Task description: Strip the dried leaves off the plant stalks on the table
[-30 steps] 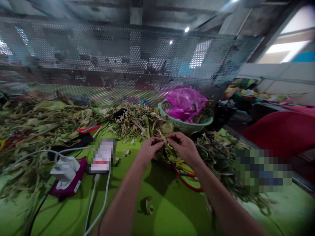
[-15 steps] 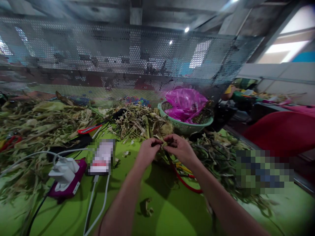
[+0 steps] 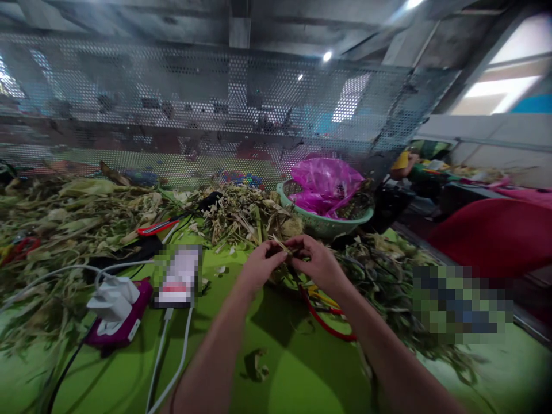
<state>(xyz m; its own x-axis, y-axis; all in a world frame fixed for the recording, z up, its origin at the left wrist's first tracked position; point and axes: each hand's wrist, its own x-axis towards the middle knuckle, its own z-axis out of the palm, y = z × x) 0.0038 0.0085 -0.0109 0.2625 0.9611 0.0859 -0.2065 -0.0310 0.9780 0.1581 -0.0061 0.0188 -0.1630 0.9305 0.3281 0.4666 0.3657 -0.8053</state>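
My left hand [image 3: 262,265] and my right hand [image 3: 318,265] meet over the middle of the green table [image 3: 259,322]. Both are closed in a pinch on a pale, dry plant piece [image 3: 280,244], whose thin end pokes up between the fingertips. Its lower part is hidden by my fingers, so I cannot tell whether it is leaf or stalk. Just beyond the hands rises a heap of dried leaves and stalks [image 3: 235,215]. Below my right wrist lies a red curved loop [image 3: 323,325] beside a yellow strip [image 3: 322,298], both partly covered by the arm.
A green basket [image 3: 328,227] holds a pink plastic bag [image 3: 325,187]. On the left are more dried leaves [image 3: 77,224], a red cutter [image 3: 157,227], a phone [image 3: 179,276] and a purple power strip [image 3: 118,328] with white cables. Another person [image 3: 404,164] sits far right.
The pale end of the plant piece now stands out more above my fingertips. My fingers have shifted slightly; the hands remain in the same place.
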